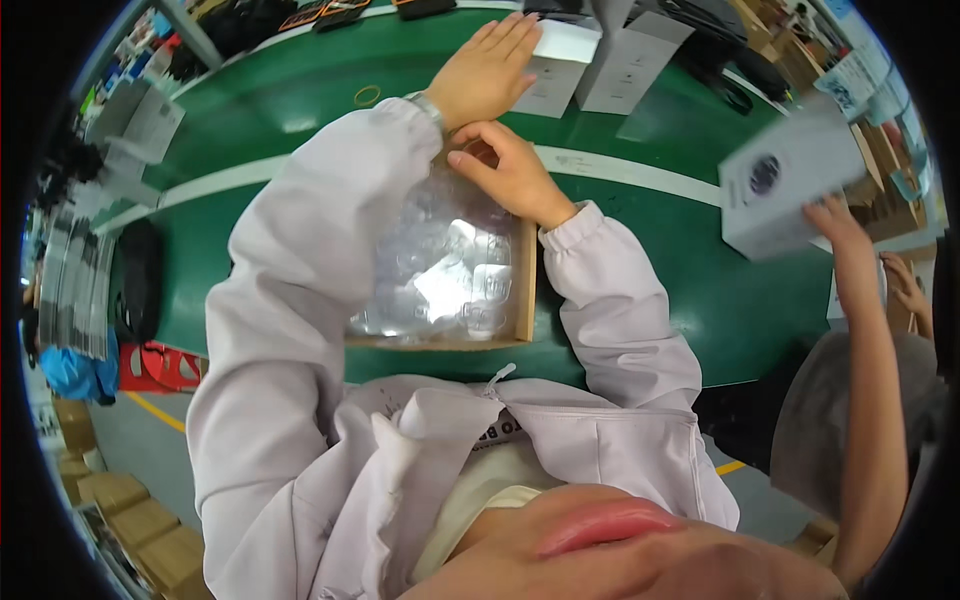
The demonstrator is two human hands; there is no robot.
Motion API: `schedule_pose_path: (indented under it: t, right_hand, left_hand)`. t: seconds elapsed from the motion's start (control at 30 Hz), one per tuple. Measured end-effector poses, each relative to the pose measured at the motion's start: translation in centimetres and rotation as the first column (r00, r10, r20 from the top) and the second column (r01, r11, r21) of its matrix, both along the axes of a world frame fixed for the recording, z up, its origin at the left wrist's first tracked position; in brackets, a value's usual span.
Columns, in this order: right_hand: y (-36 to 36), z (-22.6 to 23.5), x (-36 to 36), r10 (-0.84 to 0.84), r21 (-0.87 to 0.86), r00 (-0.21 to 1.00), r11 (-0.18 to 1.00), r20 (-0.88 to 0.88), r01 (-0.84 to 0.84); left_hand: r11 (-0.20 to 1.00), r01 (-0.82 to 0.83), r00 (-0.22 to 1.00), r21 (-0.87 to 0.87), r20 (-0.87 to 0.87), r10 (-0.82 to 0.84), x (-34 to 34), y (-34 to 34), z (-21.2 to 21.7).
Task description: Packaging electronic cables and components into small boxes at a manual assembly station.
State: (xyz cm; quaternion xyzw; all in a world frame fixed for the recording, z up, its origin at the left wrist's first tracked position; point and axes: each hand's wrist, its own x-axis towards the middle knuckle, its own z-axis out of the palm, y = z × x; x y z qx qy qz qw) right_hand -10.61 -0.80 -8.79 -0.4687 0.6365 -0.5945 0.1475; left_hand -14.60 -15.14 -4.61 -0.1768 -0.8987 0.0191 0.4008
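A shallow brown cardboard tray (526, 290) sits on the green table (700, 270) in front of me, filled with a clear plastic insert (440, 270) of moulded pockets. My right hand (505, 170) rests with curled fingers on the tray's far edge, touching the plastic. My left hand (487, 68) reaches further out, fingers flat and together, against a white box (560, 60) at the far side of the table. My pale lilac sleeves cover both forearms.
A second white box (632, 62) stands beside the first. At right another person's hand (835, 225) lifts a white box with a dark round mark (790, 185). A rubber band (367, 95) lies on the table. Cardboard boxes (140, 525) stand on the floor at left.
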Motion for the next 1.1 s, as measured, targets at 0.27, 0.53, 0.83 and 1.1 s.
schedule_pose_path:
  t: [0.27, 0.53, 0.83, 1.1]
  right_hand:
    - [0.2, -1.3, -0.2, 0.130, 0.167, 0.954, 0.982, -0.269, -0.086]
    - [-0.7, 0.4, 1.3, 0.193, 0.308, 0.807, 0.951, -0.558, -0.014]
    - [3.3, 0.5, -0.7, 0.143, 0.453, 0.738, 0.859, -0.660, 0.238]
    - [7.6, 6.1, 3.5, -0.238, 0.149, 0.448, 0.727, -0.862, 0.670]
  left_hand:
    - [0.924, -0.377, 0.883, -0.065, 0.275, 0.380, 19.4, -7.3, 1.6]
    - [0.504, -0.811, 0.584, 0.296, 0.363, 0.726, 36.1, -19.2, -10.1]
    - [0.800, -0.260, 0.965, 0.541, 0.179, 0.193, 28.1, -11.3, -9.6]
    - [0.355, -0.669, 0.295, 0.653, -0.206, 0.933, 47.7, -34.1, -4.9]
